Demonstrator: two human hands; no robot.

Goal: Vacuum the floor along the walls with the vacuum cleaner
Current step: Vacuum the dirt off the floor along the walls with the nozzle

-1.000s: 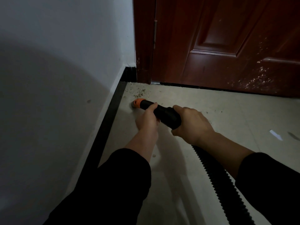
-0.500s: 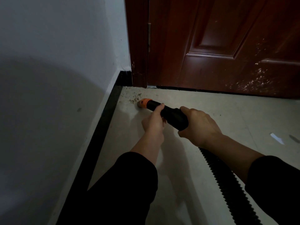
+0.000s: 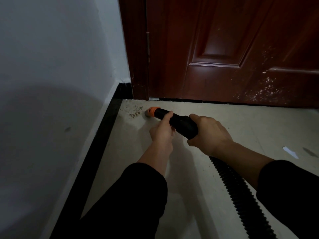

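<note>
**Vacuum cleaner, hose end only; the body is out of frame.**
- Nozzle tip (image 3: pixel 151 112), orange: one. It sits at centre frame, low over the floor (image 3: pixel 233 121), just right of the crumbs and near the corner.
- Wand (image 3: pixel 181 124), black: one.
- Ribbed hose (image 3: pixel 241 195): one, trailing to the lower right.

**Hands: two, both occupied.**
- Left hand (image 3: pixel 161 132): fingers curled round the wand just behind the orange tip.
- Right hand (image 3: pixel 209 135): wrapped round the thicker cuff where the hose joins.

**Debris.**
- Brown crumbs (image 3: pixel 135 112): one scatter, the bits too small to count, lying between the tip and the skirting (image 3: pixel 96 152).
- White scrap (image 3: pixel 290 152): one, at the right edge.

**Fixtures.**
- Wall (image 3: pixel 51 66): one.
- Door frame (image 3: pixel 136 49): one.
- Door (image 3: pixel 233 49): one, flecked pale at the lower right.

**Risks, as judged.**
- A fast sweep could push the crumbs into the corner or under the door gap instead of lifting them.
- The hard tip could knock the skirting or the door frame if it is driven too far left.
- The trailing hose may drag or kink and pull the tip off its line.
- The scrap lies well away from the wall and could be missed.
</note>
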